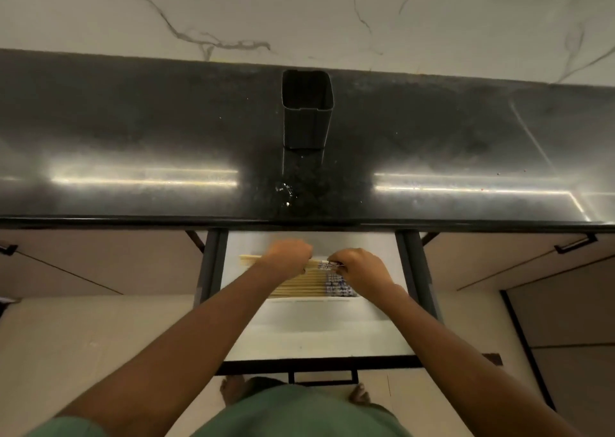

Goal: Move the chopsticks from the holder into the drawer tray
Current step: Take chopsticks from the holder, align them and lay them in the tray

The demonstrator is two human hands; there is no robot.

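Note:
A dark square holder point(307, 110) stands upright on the black countertop point(133, 130), and I see nothing inside it. Below the counter edge a drawer point(312, 333) is pulled out with a white tray point(309, 301) in it. Several bamboo chopsticks point(306, 285) with blue-patterned ends lie side by side across the tray. My left hand point(288, 255) is closed over the bamboo end of the topmost chopsticks. My right hand point(357, 272) pinches their patterned ends at the right.
A small puddle of water point(283, 193) lies on the counter near its front edge. Closed cabinet fronts with black handles point(574, 243) flank the drawer. The drawer's black handle point(322, 377) sits close to my body, my bare feet below it.

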